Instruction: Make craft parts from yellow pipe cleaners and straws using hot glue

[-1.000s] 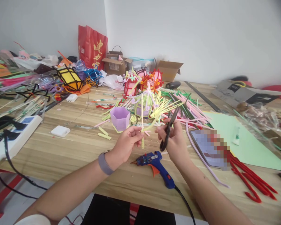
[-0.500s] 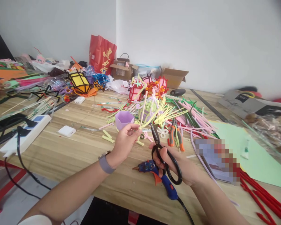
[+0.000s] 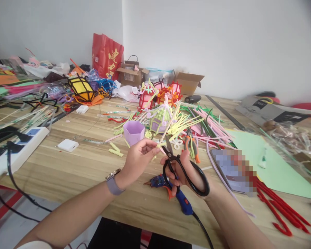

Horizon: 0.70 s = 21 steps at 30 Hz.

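Note:
My left hand (image 3: 140, 155) pinches a thin pale stick (image 3: 170, 123) and a yellow pipe cleaner (image 3: 159, 145) at its fingertips. My right hand (image 3: 186, 173) grips black-handled scissors (image 3: 175, 158), with fingers through the loops. The blades are spread and their tips are close to my left fingertips; whether they touch the pipe cleaner I cannot tell. Beneath my right hand a blue glue gun (image 3: 184, 204) lies on the table. Just beyond my left hand stands a purple hexagonal cup (image 3: 134, 132). Short yellow coiled pieces (image 3: 116, 150) lie left of it.
Orange-handled pliers (image 3: 194, 148) and many yellow pipe cleaners (image 3: 186, 124) lie beyond my hands. Little lanterns (image 3: 146, 98) stand farther back. At left are a white power strip (image 3: 23, 148) and a charger (image 3: 67, 145). A phone (image 3: 230, 169) and green sheet (image 3: 264, 148) lie right.
The scissors' blades have spread apart and come closer to my left fingertips. The pale stick has tipped from near upright to leaning right. The view has shifted slightly to the right.

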Motion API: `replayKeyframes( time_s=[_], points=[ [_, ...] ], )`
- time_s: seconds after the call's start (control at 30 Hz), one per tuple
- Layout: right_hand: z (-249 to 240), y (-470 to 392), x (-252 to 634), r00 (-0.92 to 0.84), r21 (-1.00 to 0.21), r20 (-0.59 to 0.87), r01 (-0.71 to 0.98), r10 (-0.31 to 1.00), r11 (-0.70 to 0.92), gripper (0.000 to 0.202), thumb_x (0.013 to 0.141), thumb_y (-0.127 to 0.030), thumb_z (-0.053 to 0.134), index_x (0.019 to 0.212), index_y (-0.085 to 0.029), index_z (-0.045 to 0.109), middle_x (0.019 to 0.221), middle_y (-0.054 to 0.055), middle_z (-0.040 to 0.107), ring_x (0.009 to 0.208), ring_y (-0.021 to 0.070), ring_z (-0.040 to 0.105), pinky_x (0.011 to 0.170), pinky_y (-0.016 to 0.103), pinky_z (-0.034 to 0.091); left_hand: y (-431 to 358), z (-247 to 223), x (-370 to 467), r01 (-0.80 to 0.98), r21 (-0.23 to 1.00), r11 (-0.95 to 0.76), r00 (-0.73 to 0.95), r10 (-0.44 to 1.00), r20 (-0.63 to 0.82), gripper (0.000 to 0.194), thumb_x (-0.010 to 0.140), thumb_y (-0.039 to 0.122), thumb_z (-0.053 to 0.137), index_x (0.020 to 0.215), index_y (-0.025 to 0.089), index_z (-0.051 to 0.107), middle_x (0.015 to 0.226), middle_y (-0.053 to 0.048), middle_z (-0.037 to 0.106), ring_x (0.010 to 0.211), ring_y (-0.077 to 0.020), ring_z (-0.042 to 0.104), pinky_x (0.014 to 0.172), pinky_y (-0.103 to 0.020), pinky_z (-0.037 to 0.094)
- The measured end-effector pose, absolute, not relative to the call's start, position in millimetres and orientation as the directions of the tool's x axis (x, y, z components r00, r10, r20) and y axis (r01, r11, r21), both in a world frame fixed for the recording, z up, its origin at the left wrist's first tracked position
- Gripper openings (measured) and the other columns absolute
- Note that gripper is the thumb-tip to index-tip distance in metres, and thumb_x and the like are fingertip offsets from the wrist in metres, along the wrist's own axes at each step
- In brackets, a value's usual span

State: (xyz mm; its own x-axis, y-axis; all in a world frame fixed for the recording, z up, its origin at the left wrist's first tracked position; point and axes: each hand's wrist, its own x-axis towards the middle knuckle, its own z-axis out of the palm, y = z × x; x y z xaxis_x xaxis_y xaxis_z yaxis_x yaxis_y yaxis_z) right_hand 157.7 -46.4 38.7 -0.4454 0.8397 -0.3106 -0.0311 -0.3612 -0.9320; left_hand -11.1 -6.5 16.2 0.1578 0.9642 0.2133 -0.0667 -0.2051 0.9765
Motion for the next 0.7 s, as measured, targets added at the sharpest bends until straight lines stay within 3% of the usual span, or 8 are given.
replayKeyframes(
  time_s=[0.4, 0.7],
  points=[
    [35.4, -49.4, 150.8, -0.461, -0.923, -0.347, 0.012, 0.817, -0.386, 0.095, 0.056, -0.097, 0.030, 0.107, -0.020, 0.050, 0.055, -0.008, 0.042, 0.040, 0.0068, 0.036, 0.042, 0.028, 0.053, -10.8, 12.0, -9.2, 0.010, 0.958, -0.286, 0.226, 0.934, 0.276, 0.016, 0.082, 0.032, 0.067, 0.086, 0.017, 0.069, 0.079, -0.003, 0.068, 0.071, -0.0141, 0.060, 0.065, -0.023, 0.045],
    [30.1, -51.8, 149.2, -0.440, -0.927, -0.341, 0.014, 0.831, -0.374, 0.092, 0.060, -0.096, 0.022, 0.103, -0.020, 0.050, 0.055, -0.008, 0.041, 0.040, 0.0074, 0.037, 0.041, 0.027, 0.052, -14.4, 12.2, -9.7, 0.181, 0.817, -0.547, 0.197, 0.834, 0.515, 0.013, 0.087, 0.027, 0.060, 0.082, 0.022, 0.071, 0.078, -0.004, 0.065, 0.076, -0.0170, 0.059, 0.071, -0.026, 0.042]
  ],
)
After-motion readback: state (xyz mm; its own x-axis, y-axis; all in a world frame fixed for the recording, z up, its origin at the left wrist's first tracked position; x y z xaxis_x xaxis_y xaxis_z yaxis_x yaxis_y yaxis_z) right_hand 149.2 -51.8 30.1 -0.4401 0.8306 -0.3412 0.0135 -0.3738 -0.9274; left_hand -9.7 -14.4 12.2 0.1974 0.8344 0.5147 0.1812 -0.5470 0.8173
